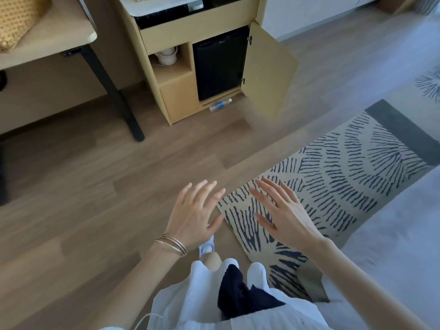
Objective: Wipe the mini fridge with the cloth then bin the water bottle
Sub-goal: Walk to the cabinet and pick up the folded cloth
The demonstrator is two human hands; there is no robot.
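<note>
Our left hand [192,215] and right hand [283,217] hover spread, empty. The mini fridge [219,65] fills the cabinet's [178,98] right bay; the water bottle [220,105] lies on the floor at its front edge. We should first grip the dark cloth [238,294] at our waist.

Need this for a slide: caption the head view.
Empty left hand and right hand spread above the floor; fridge in the open cabinet, bottle lying before it.

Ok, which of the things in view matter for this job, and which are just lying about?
Job: fridge; bottle, on the floor before it; dark cloth at the waist, likely the wiper; left hand and right hand, both empty.
Lying about: kettle, rug, desk, wicker bag, cabinet door.
</note>
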